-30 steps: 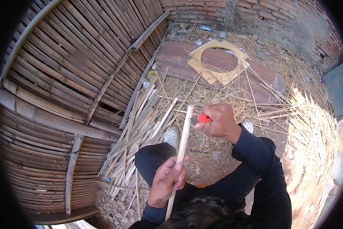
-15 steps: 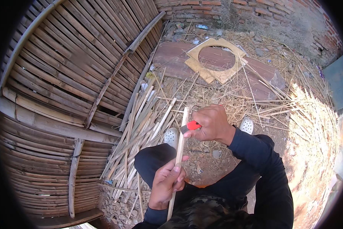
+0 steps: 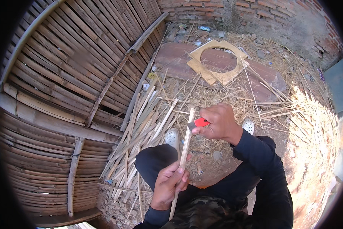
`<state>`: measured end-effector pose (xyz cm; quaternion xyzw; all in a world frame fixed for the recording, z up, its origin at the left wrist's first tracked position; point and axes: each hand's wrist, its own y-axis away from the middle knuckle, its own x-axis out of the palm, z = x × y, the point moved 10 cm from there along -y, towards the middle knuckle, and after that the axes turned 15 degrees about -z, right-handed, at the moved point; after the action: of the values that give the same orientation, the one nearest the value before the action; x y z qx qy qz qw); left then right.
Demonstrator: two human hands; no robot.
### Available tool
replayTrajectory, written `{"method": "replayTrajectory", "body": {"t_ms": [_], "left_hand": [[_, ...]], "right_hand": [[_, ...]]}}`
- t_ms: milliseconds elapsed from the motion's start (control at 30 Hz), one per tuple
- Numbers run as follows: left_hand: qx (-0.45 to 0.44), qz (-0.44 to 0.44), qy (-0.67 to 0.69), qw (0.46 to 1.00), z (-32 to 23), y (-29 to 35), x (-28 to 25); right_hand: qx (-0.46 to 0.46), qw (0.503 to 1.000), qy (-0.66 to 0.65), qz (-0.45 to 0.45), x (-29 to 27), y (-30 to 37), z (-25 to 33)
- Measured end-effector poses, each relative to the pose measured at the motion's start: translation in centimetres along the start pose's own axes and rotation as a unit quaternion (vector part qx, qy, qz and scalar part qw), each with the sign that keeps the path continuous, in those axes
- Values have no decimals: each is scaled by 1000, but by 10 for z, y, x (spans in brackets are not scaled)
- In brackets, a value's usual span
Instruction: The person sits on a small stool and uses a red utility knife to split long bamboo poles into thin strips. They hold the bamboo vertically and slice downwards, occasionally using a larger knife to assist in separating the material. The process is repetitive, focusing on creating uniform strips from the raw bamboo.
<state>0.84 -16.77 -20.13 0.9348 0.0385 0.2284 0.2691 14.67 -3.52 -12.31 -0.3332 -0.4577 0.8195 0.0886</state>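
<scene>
In the head view, the left hand [image 3: 170, 182] is wrapped around a pale wooden strip [image 3: 186, 143], thumb pressed along its face, and the strip slants up from the lap, past the bent knee [image 3: 156, 158], to a free end that points away from the body. The right hand [image 3: 220, 121] is closed around a red-handled knife [image 3: 200, 122], whose blade lies against the strip just below that free end. To shave cleanly, the blade probably wants a low angle and light, even pressure, so that it skims along the grain and does not dig in. The safest stroke seems to be one directed away from the left hand and the knee, with the strip held firmly enough not to roll. Cut strips [image 3: 141, 129] lie heaped beside the left clog [image 3: 172, 139], well apart from the blade.
</scene>
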Motion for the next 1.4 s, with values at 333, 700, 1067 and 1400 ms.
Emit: {"method": "replayTrajectory", "body": {"t_ms": [333,700,1067,1400], "left_hand": [[53,-78,-83,992,-1,7,-7],[-7,28,-65,997,17,33,22],[-22,61,-1,998,19,-47,22],[-116,110,-184,970,104,0,-27]], "right_hand": [[-61,998,23,-18,7,-4,0],[129,983,129,20,5,-9,-98],[495,779,-384,9,49,33,-78],[558,710,-390,-179,-10,9,-236]]}}
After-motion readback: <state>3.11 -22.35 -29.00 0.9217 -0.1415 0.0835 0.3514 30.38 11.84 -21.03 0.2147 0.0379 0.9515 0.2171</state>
